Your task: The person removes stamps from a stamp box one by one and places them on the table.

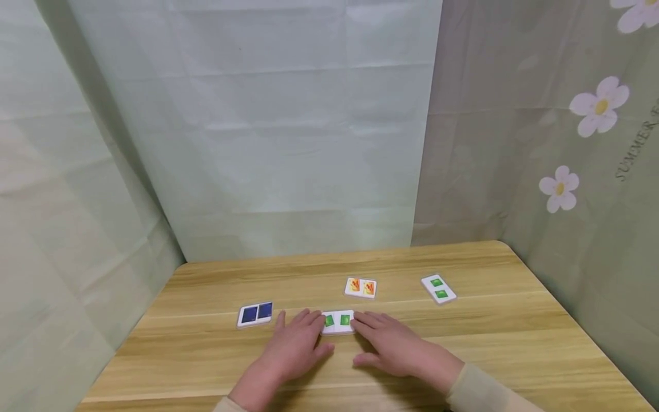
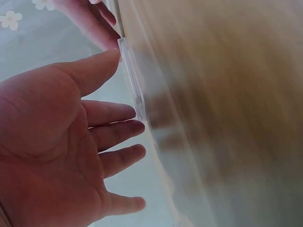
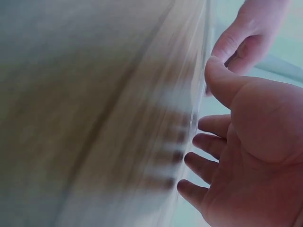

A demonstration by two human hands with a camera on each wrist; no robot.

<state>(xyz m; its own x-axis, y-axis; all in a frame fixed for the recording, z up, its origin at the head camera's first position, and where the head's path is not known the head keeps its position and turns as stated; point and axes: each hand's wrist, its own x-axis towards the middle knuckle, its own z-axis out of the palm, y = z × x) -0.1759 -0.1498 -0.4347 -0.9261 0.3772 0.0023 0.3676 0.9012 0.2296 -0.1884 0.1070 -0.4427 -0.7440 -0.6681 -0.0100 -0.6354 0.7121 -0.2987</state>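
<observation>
Between my two hands lies a white card [image 1: 337,322] with two green pictures, flat on the wooden table. My left hand [image 1: 296,346] is spread, palm down, its fingertips touching the card's left end. From the other side my right hand [image 1: 393,345] reaches in with fingers extended, the tips at the card's right end. In the left wrist view the card shows as a thin clear edge [image 2: 133,80] near the left thumb and forefinger. The right wrist view shows the right palm [image 3: 265,142] with loosely straight fingers; the card is hard to make out there.
A dark blue picture card [image 1: 255,314] lies to the left on the table [image 1: 206,366]. Behind the middle card is an orange picture card [image 1: 360,288], and another green picture card [image 1: 439,289] lies at the right. Pale curtains [image 1: 288,143] enclose the table's back and sides.
</observation>
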